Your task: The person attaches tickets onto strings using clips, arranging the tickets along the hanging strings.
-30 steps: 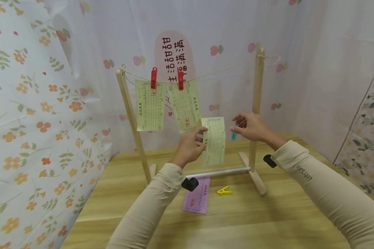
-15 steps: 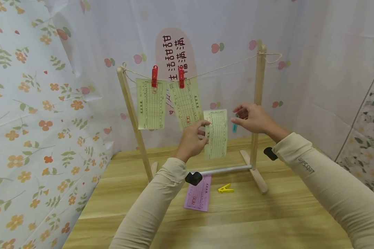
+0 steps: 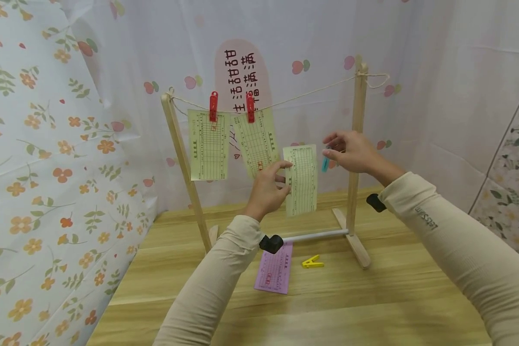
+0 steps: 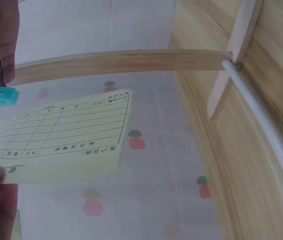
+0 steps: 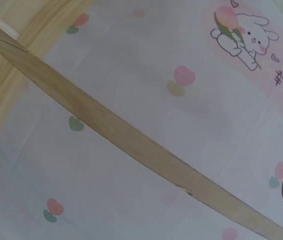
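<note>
My left hand (image 3: 270, 190) pinches a pale yellow-green printed form sheet (image 3: 302, 180) by its left edge, below the string (image 3: 315, 92). To the right, my right hand (image 3: 350, 151) holds a teal clothespin (image 3: 326, 161) between thumb and fingers, a little apart from the sheet. In the left wrist view the same teal clothespin (image 4: 0, 95) shows above the sheet (image 4: 61, 135). Two more yellow-green sheets hang on the string at the left, the outer sheet (image 3: 209, 149) under one red clothespin (image 3: 214, 106) and the tilted sheet (image 3: 256, 139) under another red clothespin (image 3: 250, 107).
A wooden post (image 3: 357, 115) stands at the right and another post (image 3: 183, 163) at the left, joined low by a white rod (image 3: 315, 236). On the wooden table (image 3: 328, 307) lie a purple form sheet (image 3: 274, 271) and a yellow clothespin (image 3: 313, 262).
Both hands have risen, carrying the loose sheet and the teal clothespin higher toward the string. The hanging sheets, the purple sheet and the yellow clothespin stay in place.
</note>
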`<action>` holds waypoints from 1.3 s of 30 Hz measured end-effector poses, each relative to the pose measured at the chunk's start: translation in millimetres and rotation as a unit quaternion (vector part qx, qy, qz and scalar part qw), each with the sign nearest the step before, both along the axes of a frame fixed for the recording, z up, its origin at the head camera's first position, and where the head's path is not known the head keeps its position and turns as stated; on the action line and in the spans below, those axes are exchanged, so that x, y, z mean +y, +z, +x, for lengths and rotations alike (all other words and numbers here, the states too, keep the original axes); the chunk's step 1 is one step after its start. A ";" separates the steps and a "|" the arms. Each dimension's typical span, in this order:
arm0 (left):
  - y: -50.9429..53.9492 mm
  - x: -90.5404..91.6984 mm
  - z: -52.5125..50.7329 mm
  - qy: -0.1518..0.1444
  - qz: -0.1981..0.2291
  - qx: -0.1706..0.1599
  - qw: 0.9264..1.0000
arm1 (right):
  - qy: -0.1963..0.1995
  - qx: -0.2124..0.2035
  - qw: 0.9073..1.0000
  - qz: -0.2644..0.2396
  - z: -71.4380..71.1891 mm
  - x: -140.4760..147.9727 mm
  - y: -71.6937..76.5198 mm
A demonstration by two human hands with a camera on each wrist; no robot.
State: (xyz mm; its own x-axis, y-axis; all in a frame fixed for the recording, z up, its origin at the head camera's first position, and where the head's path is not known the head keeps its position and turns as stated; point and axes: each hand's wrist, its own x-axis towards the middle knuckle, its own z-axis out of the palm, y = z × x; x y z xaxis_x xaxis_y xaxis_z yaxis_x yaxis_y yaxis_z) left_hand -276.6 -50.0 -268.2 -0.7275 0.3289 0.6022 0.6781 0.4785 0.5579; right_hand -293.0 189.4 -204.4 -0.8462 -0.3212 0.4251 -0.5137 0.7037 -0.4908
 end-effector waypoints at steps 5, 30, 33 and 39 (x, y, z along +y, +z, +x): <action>3.4 1.9 -0.5 0.010 0.002 0.005 1.000 | 0.010 0.002 1.000 -0.021 0.3 -1.1 6.7; 15.5 9.0 -5.2 0.035 0.034 0.034 0.998 | 0.025 0.105 0.985 -0.138 -7.3 -15.5 32.3; 16.5 9.9 -5.5 0.040 0.037 0.036 0.998 | 0.023 0.112 0.983 -0.147 -7.1 -17.3 35.3; 16.5 11.2 -6.7 0.038 0.045 0.043 0.997 | 0.013 0.149 0.977 -0.150 -7.1 -23.3 41.9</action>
State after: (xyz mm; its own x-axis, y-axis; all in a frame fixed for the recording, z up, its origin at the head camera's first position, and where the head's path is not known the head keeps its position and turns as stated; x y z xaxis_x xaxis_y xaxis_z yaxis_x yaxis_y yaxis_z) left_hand -283.3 -38.8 -251.7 -0.6926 0.2178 0.6876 0.6893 0.4809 0.5419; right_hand -300.1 166.1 -162.4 -0.6631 -0.1638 0.7304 -0.6814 0.5359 -0.4984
